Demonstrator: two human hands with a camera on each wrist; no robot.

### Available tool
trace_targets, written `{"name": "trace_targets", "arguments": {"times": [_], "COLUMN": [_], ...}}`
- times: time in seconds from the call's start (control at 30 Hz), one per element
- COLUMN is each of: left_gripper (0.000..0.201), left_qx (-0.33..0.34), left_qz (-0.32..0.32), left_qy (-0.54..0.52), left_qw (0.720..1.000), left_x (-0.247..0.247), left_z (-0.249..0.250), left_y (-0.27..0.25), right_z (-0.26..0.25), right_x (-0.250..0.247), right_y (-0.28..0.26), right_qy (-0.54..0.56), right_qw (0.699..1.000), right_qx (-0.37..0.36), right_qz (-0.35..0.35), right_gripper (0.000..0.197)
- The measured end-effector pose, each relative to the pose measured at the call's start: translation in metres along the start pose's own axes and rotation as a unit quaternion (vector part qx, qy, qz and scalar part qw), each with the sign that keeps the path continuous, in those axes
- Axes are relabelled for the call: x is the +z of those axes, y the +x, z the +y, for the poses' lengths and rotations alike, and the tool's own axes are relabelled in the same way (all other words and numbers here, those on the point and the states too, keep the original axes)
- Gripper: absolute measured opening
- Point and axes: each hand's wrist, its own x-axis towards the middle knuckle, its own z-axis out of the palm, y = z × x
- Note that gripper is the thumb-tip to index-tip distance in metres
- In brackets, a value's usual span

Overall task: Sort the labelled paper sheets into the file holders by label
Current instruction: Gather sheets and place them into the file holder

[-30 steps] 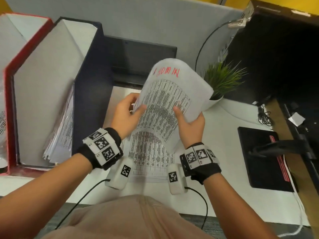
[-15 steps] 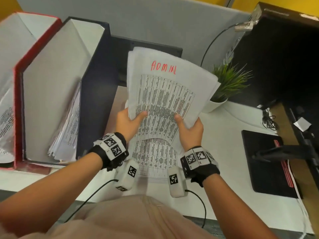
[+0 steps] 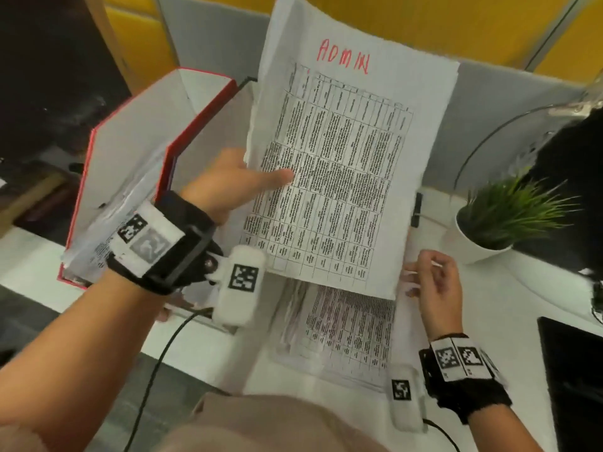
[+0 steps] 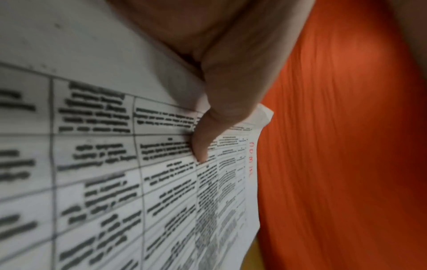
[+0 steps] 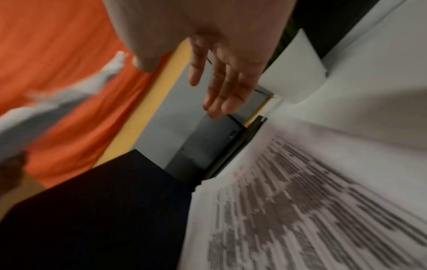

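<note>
Lifting the ADMIN sheet (image 3: pixel 342 177) alone now, the left hand (image 3: pixel 228 184) pinches its nine-o'clock edge beside the red holder (image 3: pixel 130 151); the right hand (image 3: pixel 434 282) has let go, fingers relaxed, above the pile (image 3: pixel 346 337) at six o'clock, so filing comes next.

My head camera looks down over the bench (image 3: pixel 509 301), while each wrist camera sits close along its fingers (image 4: pixel 203 146), all sharing the printed ADMIN sheet (image 3: pixel 342 164).

ADMIN sheet (image 3: pixel 342 164) upright midair, paper stack (image 3: pixel 346 331) flat, red file holder (image 3: pixel 137 164) left
</note>
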Motion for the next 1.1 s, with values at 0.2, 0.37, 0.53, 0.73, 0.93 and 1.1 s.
{"name": "trace_targets", "arguments": {"times": [0.2, 0.37, 0.53, 0.73, 0.93, 1.1], "left_gripper": [0.066, 0.043, 0.057, 0.046, 0.118, 0.103], "left_qx": [-0.083, -0.080, -0.090, -0.121, -0.245, -0.233], "left_qz": [0.034, 0.134, 0.140, 0.105, 0.066, 0.065], "left_qy": [-0.031, 0.116, 0.352, 0.320, 0.016, 0.003], "left_qw": [0.995, 0.981, 0.921, 0.934, 0.967, 0.970], "left_x": [-0.074, -0.089, -0.067, -0.035, -0.042, -0.041], "left_z": [-0.007, -0.024, -0.037, -0.054, -0.063, -0.067], "left_y": [0.000, 0.002, 0.012, 0.034, 0.031, 0.027], "right_z": [0.047, 0.072, 0.087, 0.094, 0.096, 0.096], "right_x": [-0.015, -0.026, -0.025, -0.022, -0.022, -0.022], "right_y": [-0.007, -0.011, -0.019, -0.018, -0.018, -0.018], "right_qy": [-0.139, -0.311, -0.390, -0.367, -0.371, -0.371], "right_qw": [0.988, 0.945, 0.913, 0.917, 0.914, 0.914], "right_qx": [0.063, 0.102, 0.120, 0.146, 0.153, 0.155], "right_qz": [0.019, 0.004, -0.035, -0.053, -0.050, -0.054], "right_gripper": [0.033, 0.062, 0.080, 0.087, 0.089, 0.087]}}
